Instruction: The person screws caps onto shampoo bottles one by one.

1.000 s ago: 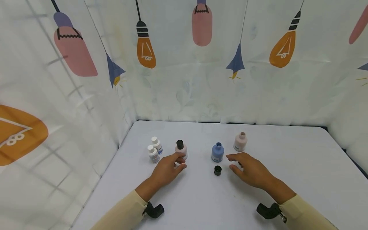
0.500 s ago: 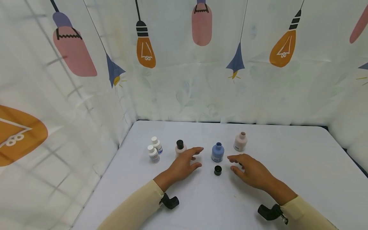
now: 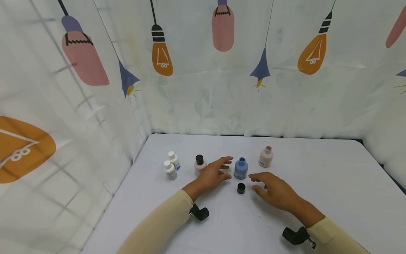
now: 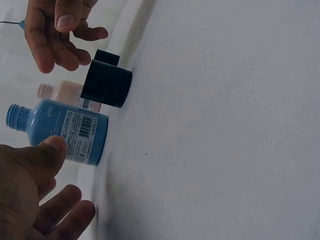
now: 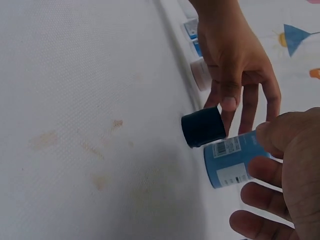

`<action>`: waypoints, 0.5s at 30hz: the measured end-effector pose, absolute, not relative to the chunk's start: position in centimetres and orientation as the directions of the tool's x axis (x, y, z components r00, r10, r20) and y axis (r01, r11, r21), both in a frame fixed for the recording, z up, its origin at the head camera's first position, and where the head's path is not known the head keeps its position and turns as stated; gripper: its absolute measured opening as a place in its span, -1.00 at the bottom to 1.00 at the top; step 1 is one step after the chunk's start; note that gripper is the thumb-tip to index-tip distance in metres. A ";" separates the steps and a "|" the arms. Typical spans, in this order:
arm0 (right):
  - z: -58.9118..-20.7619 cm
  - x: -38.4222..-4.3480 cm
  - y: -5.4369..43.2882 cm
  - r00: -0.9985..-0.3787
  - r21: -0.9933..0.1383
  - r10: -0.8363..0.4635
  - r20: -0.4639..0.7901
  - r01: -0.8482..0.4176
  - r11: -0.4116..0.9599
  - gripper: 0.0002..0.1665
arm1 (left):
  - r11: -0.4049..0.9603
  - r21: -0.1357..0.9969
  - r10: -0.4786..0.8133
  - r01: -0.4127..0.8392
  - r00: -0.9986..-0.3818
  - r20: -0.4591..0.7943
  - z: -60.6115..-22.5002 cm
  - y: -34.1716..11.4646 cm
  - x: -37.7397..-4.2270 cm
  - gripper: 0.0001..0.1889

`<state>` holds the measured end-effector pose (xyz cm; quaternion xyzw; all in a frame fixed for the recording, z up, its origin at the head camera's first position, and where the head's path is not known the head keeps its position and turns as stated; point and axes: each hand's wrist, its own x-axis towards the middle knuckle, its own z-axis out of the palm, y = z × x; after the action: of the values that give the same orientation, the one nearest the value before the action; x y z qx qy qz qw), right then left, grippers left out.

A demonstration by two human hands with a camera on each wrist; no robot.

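Observation:
A blue bottle (image 3: 241,169) without a cap stands upright mid-table, its open neck up. My left hand (image 3: 213,176) hovers just left of it, fingers spread and loosely bent, holding nothing. To its right my right hand (image 3: 277,190) hovers with relaxed fingers, also holding nothing. In front of the bottle sits a black cap (image 3: 241,188); the left wrist view shows a second black cap (image 4: 107,57) behind it. An uncapped pale pink bottle (image 3: 265,157) stands behind my right hand. Another pink bottle with a black cap (image 3: 200,164) is partly hidden behind my left hand.
Two small white-capped bottles (image 3: 170,170) stand close together at the left of the white table (image 3: 333,169). A white curtain (image 3: 203,98) printed with lamps hangs behind the table and along its left side.
My left hand has moved right, from beside the black-capped pink bottle to beside the blue bottle. My right hand has stayed nearly in place. The bottles have not moved.

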<state>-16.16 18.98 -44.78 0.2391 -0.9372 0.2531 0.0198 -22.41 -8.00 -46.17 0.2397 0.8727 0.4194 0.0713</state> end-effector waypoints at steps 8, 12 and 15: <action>-45.0 -16.2 18.3 -0.884 -0.504 -0.450 0.125 -0.447 0.739 -0.54 | 0.491 0.776 0.532 0.396 -0.842 0.094 -45.9 -7.0 -23.0 -0.26; -45.4 -16.3 18.0 -0.883 -0.513 -0.455 0.114 -0.444 0.734 -0.53 | 0.475 0.775 0.552 0.416 -0.827 0.106 -46.0 -6.5 -23.4 -0.27; -45.6 -16.4 17.8 -0.878 -0.516 -0.466 0.111 -0.452 0.728 -0.51 | 0.474 0.774 0.561 0.419 -0.822 0.101 -46.2 -6.3 -23.6 -0.27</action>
<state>-16.41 17.79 -45.62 0.2469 -0.9294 0.2739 -0.0132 -23.60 -6.29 -46.16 0.2868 0.8544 0.4252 0.0834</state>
